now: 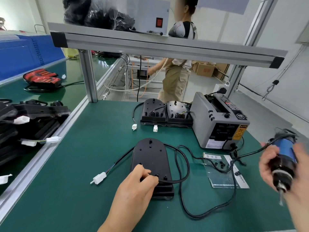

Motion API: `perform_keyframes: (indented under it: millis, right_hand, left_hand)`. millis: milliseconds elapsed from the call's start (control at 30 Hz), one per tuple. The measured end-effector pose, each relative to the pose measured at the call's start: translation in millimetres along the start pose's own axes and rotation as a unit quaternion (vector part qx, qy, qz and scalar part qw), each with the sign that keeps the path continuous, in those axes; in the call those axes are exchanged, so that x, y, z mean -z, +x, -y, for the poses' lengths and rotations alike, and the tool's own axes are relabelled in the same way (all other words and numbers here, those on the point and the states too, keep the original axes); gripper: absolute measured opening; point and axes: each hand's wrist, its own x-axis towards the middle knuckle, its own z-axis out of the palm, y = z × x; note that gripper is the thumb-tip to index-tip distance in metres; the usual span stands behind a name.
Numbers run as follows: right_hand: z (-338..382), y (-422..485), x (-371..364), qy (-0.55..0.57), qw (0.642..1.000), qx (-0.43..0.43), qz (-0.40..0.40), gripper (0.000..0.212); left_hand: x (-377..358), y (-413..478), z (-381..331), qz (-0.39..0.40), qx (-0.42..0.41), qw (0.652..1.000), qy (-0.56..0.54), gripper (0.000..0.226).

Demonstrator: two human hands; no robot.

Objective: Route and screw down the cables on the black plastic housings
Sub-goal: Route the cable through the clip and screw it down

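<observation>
The housing [150, 156] is lying flat on the tabletop [66, 190] at lower centre of the frame. Its long axis is running from the rounded end, toward the top of the frame, down to the squarer end near the bottom. The cable [188, 166] is being pinned at that lower end by the left grip [142, 180], whose fingers are curled closed over it beside a small post. From there the cable is looping out to the right of the housing.

The screwdriver [284, 153] is being held at the right edge of the frame, with the right grip [267, 164] wrapped fully round its barrel. Its tip is pointing down and is blurred, so whether a screw is being carried on it cannot be told. The tool is well apart from the housing, which is lying to its left. A bag of screws [219, 164] is lying between them.

The left grip is much the nearer, already touching the work. The coming move probably calls for the tip to be carried leftward across the cable loop to the post beside the left fingers.
</observation>
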Motion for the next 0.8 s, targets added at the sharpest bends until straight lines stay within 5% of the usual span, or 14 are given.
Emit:
perform_keyframes:
  millis: [167, 533, 800]
  right_hand:
    - [-29, -18, -58, 0.033, 0.994, 0.069, -0.074, 0.043]
    - [-126, -36, -126, -0.093, 0.982, 0.021, 0.163, 0.043]
    - [-171, -33, -142, -0.197, 0.953, 0.042, 0.225, 0.021]
  left_hand:
    - [1, 0, -1, 0.003, 0.0, 1.0, 0.001, 0.023]
    - [-2, 0, 2, -0.007, -0.009, 1.0, -0.004, 0.029]
    - [-2, 1, 2, -0.011, -0.016, 1.0, -0.006, 0.023]
